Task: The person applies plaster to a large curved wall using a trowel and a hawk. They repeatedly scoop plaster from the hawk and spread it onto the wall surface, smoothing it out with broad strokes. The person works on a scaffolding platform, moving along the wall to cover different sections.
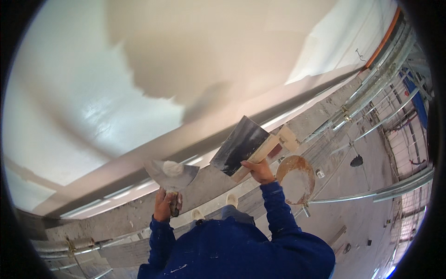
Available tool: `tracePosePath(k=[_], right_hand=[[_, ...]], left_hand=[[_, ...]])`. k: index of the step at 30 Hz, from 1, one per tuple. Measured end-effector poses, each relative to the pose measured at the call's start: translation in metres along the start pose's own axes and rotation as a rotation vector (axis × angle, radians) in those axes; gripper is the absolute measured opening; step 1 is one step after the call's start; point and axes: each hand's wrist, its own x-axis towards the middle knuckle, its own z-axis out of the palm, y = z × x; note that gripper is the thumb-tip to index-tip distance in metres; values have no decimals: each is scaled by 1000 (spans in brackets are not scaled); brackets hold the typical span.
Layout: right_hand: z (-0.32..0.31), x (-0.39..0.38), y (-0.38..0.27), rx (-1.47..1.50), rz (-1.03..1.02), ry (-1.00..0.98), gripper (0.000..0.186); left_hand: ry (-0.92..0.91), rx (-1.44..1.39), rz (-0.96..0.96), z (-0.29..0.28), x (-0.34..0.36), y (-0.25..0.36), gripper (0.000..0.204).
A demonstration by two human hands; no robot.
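Observation:
My left hand point(163, 204) is closed around the handle of a broad putty knife point(186, 177). A pale lump of wet filler point(173, 168) sits on its metal blade. My right hand point(261, 172) grips the wooden back of a wide plastering blade point(240, 145), its dark face smeared with grey filler. Both tools are held in front of my body, close to the foot of the wall point(223, 51) and apart from each other. Much of the wall carries a beige coat with a ragged edge, while other parts are glossy white.
A round stained bucket point(282, 179) stands to the right of my right hand. Metal scaffold tubes point(399, 183) run along the right side, and an orange pipe point(382, 39) rises at the upper right. My shoes point(232, 200) stand on grey planks.

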Motion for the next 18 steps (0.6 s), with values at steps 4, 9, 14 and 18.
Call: tracePosePath(k=[4, 9, 14, 18], right_hand=[[-71, 48, 21, -76, -103, 332, 55], [-187, 175, -59, -346, -557, 804, 21], [-234, 271, -148, -728, -707, 987, 46], [-250, 308, -157, -793, -772, 854, 58]], left_hand=[[103, -27, -44, 33, 6, -11, 33], [156, -17, -56, 50, 15, -31, 38], [267, 22, -20, 65, 14, -33, 43], [282, 9, -26, 65, 12, -34, 42]])
